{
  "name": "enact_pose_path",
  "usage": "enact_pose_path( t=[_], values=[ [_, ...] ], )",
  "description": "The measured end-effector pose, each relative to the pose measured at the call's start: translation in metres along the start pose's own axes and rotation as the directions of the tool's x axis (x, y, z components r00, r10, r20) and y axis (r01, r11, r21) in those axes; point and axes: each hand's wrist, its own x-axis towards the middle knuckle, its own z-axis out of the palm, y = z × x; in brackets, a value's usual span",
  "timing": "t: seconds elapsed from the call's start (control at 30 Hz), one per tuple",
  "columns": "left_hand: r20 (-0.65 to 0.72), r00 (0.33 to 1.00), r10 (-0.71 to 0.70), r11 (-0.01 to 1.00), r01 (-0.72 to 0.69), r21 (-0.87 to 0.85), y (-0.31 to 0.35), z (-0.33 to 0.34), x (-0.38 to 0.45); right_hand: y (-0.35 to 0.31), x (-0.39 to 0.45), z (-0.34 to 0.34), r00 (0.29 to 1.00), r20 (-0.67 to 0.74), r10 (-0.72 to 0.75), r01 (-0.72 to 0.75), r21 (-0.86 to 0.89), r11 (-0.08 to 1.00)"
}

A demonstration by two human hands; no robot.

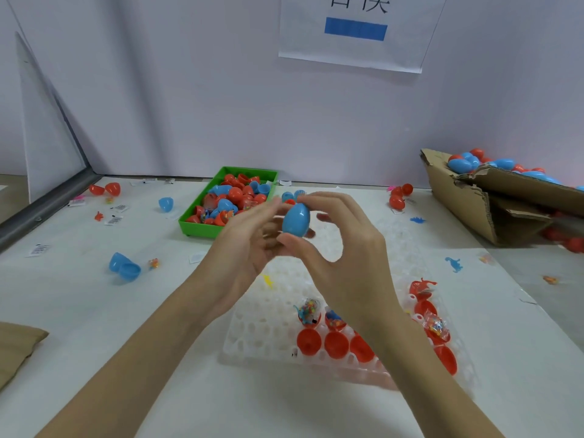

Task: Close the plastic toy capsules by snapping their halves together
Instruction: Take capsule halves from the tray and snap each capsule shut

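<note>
A blue egg-shaped capsule (296, 219) is held up above the table, halves together. My right hand (344, 245) pinches it between thumb below and fingers above. My left hand (249, 238) is at its left side with fingers straight, touching or nearly touching it; blur hides the contact. Below, a clear plastic holder tray (262, 336) carries several open red capsule halves (336, 344), some with small toy packets (308, 309) in them.
A green tray (202, 223) with several red and blue halves stands behind my hands. A torn cardboard box (493, 200) of capsules lies at the right. Loose blue halves (124, 267), red halves (106, 188), small toy dinosaurs (454, 263) and labels lie scattered on the white table.
</note>
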Motion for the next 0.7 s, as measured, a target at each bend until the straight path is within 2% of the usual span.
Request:
enact_pose_path(
  t=[0.07, 0.13, 0.27, 0.47, 0.7],
  values=[
    [0.084, 0.994, -0.064, 0.995, 0.070, -0.071, -0.0011, -0.0013, -0.0009, 0.0020, -0.0024, 0.0022, 0.999, 0.016, -0.028, 0.029, -0.038, 0.999],
    [0.126, 0.990, -0.067, 0.989, 0.083, -0.127, -0.0014, -0.0037, -0.0001, 0.0033, -0.0042, 0.0036, 0.999, 0.033, -0.037, 0.038, -0.039, 0.999],
    [0.149, 0.986, -0.073, 0.979, 0.100, -0.179, -0.0022, -0.0055, 0.0014, 0.0032, -0.0053, 0.0063, 0.997, 0.056, -0.058, 0.057, 0.026, 0.998],
    [0.156, 0.982, -0.106, 0.956, 0.144, -0.258, -0.0048, -0.0042, 0.0020, 0.0061, -0.0059, 0.0054, 0.992, 0.048, -0.120, 0.120, -0.017, 0.993],
    [0.177, 0.977, -0.120, 0.974, 0.150, -0.168, -0.0066, -0.0055, 0.0041, 0.0079, -0.0051, 0.0028, 0.989, 0.055, -0.140, 0.144, -0.086, 0.986]
  ],
)
